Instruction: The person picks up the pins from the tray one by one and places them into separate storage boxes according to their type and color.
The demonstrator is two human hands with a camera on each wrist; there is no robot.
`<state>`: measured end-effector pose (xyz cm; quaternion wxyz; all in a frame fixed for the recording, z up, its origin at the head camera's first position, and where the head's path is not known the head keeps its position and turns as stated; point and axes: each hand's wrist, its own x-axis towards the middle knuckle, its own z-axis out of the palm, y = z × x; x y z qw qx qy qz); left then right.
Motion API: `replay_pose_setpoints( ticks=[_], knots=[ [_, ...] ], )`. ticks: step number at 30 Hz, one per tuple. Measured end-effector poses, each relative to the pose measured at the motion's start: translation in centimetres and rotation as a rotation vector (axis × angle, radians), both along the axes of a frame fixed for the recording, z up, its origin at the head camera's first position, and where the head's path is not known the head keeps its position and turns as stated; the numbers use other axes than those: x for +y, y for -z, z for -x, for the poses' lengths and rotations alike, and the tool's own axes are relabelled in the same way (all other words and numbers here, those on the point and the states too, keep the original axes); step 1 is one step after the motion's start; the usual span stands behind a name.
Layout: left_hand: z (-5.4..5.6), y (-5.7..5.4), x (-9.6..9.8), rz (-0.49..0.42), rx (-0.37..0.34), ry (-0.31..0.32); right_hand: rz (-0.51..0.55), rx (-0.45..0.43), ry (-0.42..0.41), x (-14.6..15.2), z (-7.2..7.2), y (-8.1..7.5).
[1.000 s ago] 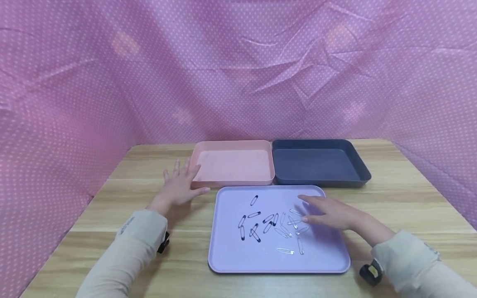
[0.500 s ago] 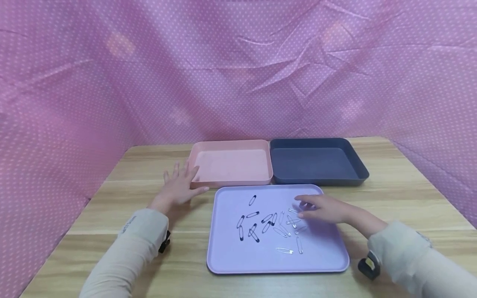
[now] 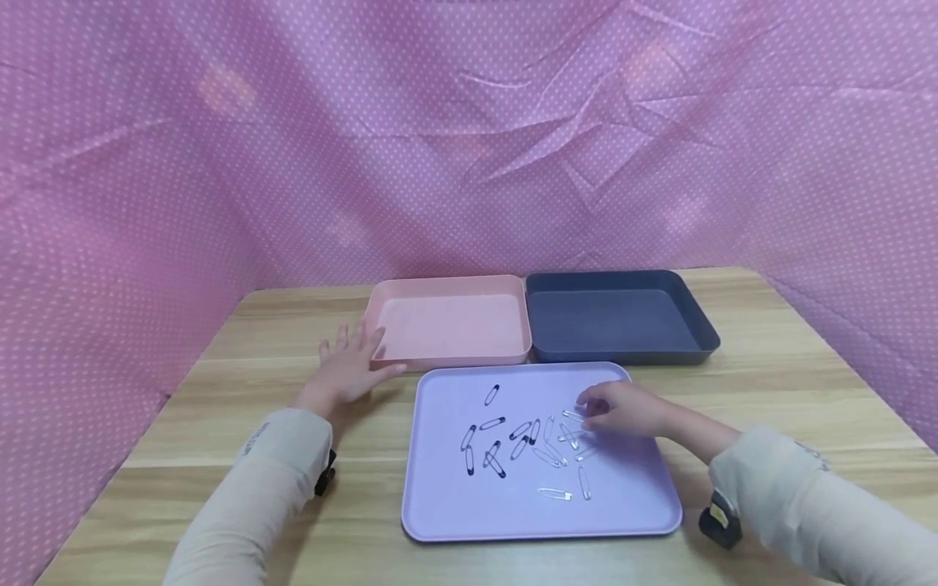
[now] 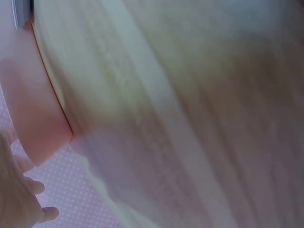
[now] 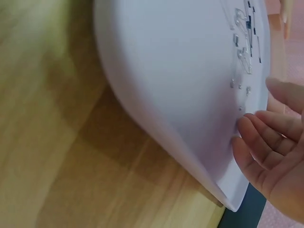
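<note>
In the head view, a lavender tray (image 3: 484, 509) bears several safety pins. Black-ended safety pins (image 3: 492, 395) lie toward its left half and all-silver safety pins (image 3: 554, 494) toward its right. My right hand (image 3: 626, 408) is over the tray's right side, its fingers bent and the fingertips right by a silver safety pin (image 3: 574, 416). The right wrist view shows a gap between the thumb and the bent fingers (image 5: 256, 137), with no pin held. My left hand (image 3: 348, 370) is spread at the left side of a pink tray (image 3: 454, 317), fingertips overlapping its rim.
A dark blue tray (image 3: 619, 321) stands right of the pink one, both behind the lavender tray. The wooden table (image 3: 791, 391) extends on both sides. Pink dotted cloth (image 3: 469, 146) hangs behind and at the sides.
My right hand's fingers have bent, and thumb and forefinger have come closer together near the silver safety pins. The left hand stays at the pink tray. The whole head view has shifted slightly.
</note>
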<state>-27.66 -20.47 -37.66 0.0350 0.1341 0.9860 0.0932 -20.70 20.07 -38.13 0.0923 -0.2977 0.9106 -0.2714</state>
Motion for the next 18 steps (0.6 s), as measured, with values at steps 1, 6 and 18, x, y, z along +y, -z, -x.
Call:
replay_pose_setpoints(
  ticks=[1,6,18],
  knots=[
    [0.0,0.0,0.0,-0.001,0.001,0.001,0.01,0.001,0.001,-0.1,0.0,0.1],
    [0.1,0.1,0.2,-0.006,-0.003,-0.012,0.031,0.024,0.031,-0.4,0.1,0.5],
    [0.3,0.1,0.2,-0.006,-0.018,-0.011,0.002,0.107,0.097,-1.0,0.3,1.2]
  ],
)
